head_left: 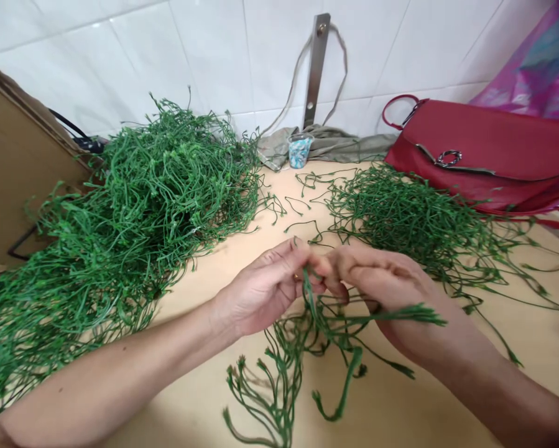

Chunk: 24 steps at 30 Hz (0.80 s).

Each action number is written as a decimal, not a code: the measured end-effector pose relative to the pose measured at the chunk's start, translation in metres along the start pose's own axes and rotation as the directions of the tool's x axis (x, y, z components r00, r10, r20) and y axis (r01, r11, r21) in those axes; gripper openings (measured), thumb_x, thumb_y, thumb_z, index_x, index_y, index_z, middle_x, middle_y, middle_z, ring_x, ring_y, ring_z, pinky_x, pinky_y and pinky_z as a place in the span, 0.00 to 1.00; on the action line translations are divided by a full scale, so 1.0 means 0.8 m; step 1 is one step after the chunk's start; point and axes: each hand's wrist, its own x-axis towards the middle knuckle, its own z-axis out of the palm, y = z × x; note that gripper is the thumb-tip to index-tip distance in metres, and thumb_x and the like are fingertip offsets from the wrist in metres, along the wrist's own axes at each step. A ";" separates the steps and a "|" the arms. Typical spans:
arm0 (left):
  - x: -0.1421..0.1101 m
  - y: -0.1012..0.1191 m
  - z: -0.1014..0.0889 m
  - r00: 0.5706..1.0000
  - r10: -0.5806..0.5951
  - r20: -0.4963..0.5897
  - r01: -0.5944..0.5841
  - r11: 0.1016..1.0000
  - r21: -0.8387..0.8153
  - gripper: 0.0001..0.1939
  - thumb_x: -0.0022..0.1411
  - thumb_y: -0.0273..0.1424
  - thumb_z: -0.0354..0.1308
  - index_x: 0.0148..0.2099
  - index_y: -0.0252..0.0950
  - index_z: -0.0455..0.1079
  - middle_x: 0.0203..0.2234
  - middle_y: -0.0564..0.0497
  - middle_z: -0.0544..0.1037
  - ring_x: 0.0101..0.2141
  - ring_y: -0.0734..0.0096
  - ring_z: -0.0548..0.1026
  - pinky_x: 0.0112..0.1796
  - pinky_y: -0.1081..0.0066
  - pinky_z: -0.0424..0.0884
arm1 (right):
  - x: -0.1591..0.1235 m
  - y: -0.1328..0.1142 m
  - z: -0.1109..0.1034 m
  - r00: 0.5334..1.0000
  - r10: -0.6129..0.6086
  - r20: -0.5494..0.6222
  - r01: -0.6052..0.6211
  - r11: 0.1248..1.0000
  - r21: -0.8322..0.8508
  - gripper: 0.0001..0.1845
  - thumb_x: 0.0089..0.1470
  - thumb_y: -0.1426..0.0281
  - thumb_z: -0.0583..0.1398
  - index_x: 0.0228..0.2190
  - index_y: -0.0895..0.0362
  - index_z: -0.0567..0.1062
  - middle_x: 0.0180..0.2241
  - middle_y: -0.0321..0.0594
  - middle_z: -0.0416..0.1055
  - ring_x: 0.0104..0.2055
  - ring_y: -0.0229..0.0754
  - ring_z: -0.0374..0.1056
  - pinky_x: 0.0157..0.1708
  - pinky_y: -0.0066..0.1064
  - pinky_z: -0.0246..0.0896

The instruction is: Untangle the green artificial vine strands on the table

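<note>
White glazed tiles (214,56) rise behind a pale wooden bench (242,239), with a steel wall bracket (315,68) fixed upright on them and a grey cord (339,62) looped around it. Thin green vine-like strands lie in three lots. A large tangled heap (139,186) fills the bench's left side, a smaller, looser spread (414,218) lies on the right, and a short bunch (298,367) hangs from the hands to the bench near the front edge. No lot looks sorted or tied; the strands in both piles remain tangled.

The left hand (260,289) and right hand (377,286) meet above the bench, their fingertips pressed together, pinching the bunch between them. One stem (400,316) sticks out to the right beneath the right hand.

Behind the piles stand a clear plastic cup (300,150) of blue-and-white bits on a crumpled grey-green cloth (326,146), a red handbag (475,149) with a metal ring buckle (448,158), and a cardboard sheet (18,168) at the left. No brand or writing can be read.
</note>
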 end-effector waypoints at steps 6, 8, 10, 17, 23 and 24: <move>0.011 0.011 -0.009 0.971 0.147 -0.191 -0.148 0.989 0.008 0.13 0.58 0.36 0.72 0.33 0.34 0.74 0.30 0.54 0.80 0.34 0.75 0.79 0.39 0.74 0.74 | 0.008 0.006 -0.027 0.957 -0.136 -0.257 0.053 0.951 -0.305 0.14 0.63 0.67 0.53 0.27 0.51 0.74 0.34 0.40 0.78 0.42 0.48 0.75 0.43 0.40 0.69; 0.015 0.012 -0.014 0.951 0.205 -0.230 -0.198 0.979 0.052 0.12 0.59 0.38 0.71 0.35 0.35 0.74 0.41 0.51 0.82 0.43 0.69 0.80 0.44 0.71 0.74 | 0.008 0.003 -0.040 0.835 -0.322 -0.446 -0.014 0.798 -0.602 0.13 0.66 0.67 0.53 0.39 0.52 0.78 0.43 0.48 0.79 0.51 0.55 0.73 0.53 0.48 0.66; 0.018 0.011 -0.018 0.942 0.217 -0.255 -0.196 0.975 0.107 0.13 0.60 0.40 0.69 0.39 0.37 0.75 0.48 0.49 0.81 0.51 0.64 0.78 0.47 0.67 0.73 | 0.007 0.003 -0.052 0.711 -0.484 -0.510 -0.111 0.639 -0.761 0.19 0.67 0.68 0.53 0.53 0.60 0.76 0.55 0.59 0.74 0.62 0.61 0.66 0.63 0.53 0.58; 0.015 0.009 -0.019 0.949 0.196 -0.247 -0.162 0.975 0.150 0.16 0.63 0.42 0.65 0.45 0.36 0.77 0.52 0.45 0.80 0.57 0.58 0.74 0.53 0.63 0.70 | 0.010 0.020 -0.027 0.720 -0.664 -0.201 0.240 0.510 -0.826 0.15 0.65 0.72 0.57 0.51 0.58 0.76 0.51 0.56 0.76 0.61 0.59 0.67 0.63 0.56 0.59; 0.010 0.006 -0.015 0.962 0.227 -0.151 -0.199 0.963 0.180 0.08 0.62 0.31 0.63 0.44 0.36 0.76 0.49 0.48 0.79 0.53 0.62 0.74 0.50 0.65 0.69 | 0.015 0.041 0.004 0.801 -0.598 0.008 0.425 0.560 -0.712 0.15 0.65 0.72 0.56 0.51 0.51 0.75 0.57 0.46 0.73 0.66 0.54 0.61 0.65 0.55 0.57; 0.009 0.005 -0.015 0.964 0.223 -0.146 -0.194 0.963 0.190 0.08 0.60 0.28 0.63 0.43 0.36 0.76 0.48 0.48 0.79 0.53 0.63 0.74 0.50 0.66 0.69 | 0.016 0.044 0.006 0.804 -0.594 0.019 0.430 0.560 -0.708 0.13 0.65 0.71 0.57 0.49 0.52 0.76 0.58 0.47 0.72 0.66 0.54 0.59 0.66 0.56 0.56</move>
